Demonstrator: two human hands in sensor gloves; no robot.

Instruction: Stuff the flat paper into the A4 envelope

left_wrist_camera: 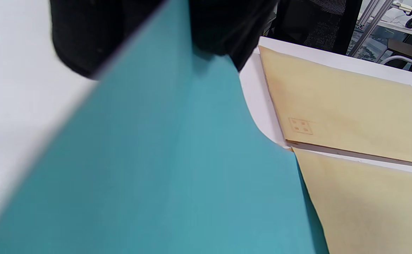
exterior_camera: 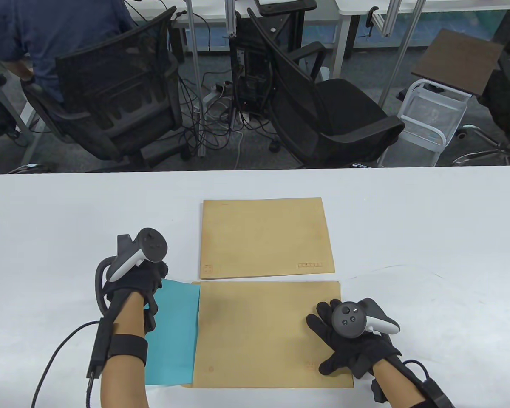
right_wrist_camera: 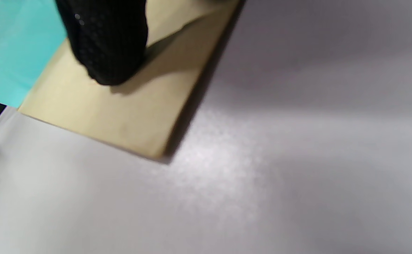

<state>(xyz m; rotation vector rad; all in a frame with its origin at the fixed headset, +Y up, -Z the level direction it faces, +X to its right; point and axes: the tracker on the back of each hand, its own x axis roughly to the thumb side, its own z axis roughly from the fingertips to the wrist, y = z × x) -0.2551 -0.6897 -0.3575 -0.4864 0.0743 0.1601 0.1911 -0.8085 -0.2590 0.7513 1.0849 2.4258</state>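
A teal paper sheet (exterior_camera: pixel 174 331) sticks out of the left end of the near brown A4 envelope (exterior_camera: pixel 259 335); the rest of it is hidden inside. My left hand (exterior_camera: pixel 153 282) pinches the sheet's far left corner. In the left wrist view its gloved fingers (left_wrist_camera: pixel 227 31) clasp the teal sheet (left_wrist_camera: pixel 174 169) at the top, next to the near envelope (left_wrist_camera: pixel 368 201). My right hand (exterior_camera: pixel 327 335) rests flat with fingers spread on the envelope's right end. In the right wrist view one fingertip (right_wrist_camera: pixel 107 53) touches the envelope (right_wrist_camera: pixel 121 116).
A second brown envelope (exterior_camera: pixel 265 238) lies flat just beyond the first, almost touching it. The white table (exterior_camera: pixel 429 238) stretches to both sides. Black office chairs (exterior_camera: pixel 323 106) stand beyond its far edge. Cables run from both wrists off the near edge.
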